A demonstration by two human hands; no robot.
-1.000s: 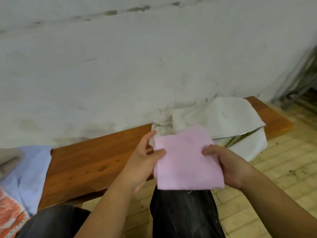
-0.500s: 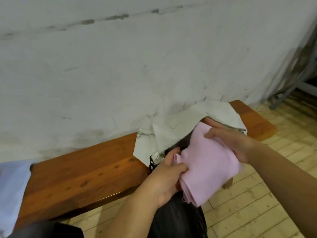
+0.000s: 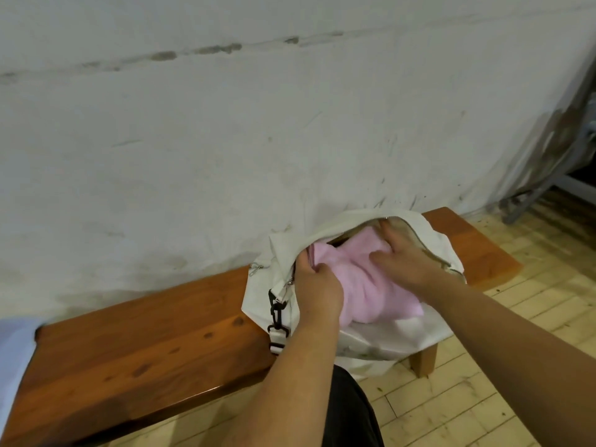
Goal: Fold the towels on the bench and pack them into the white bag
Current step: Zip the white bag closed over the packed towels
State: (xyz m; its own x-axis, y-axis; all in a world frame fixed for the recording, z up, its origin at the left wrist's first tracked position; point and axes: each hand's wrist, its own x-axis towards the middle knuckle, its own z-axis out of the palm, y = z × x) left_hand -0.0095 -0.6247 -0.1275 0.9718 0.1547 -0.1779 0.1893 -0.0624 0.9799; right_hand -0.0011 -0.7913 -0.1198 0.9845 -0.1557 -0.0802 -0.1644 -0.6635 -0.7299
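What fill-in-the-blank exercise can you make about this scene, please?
1. The towel is ____ in colour.
2. The bag lies on the bench with its zipper ____.
3. The right hand presses flat on the ____.
Missing words: pink; open; towel.

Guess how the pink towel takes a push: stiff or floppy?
Probably floppy: the pink towel bulges and creases under the right hand instead of keeping its fold. Likely light, with a fuzzy nap that should grip rather than slide. Its near end overhangs the white bag's rim, so it may unfold.
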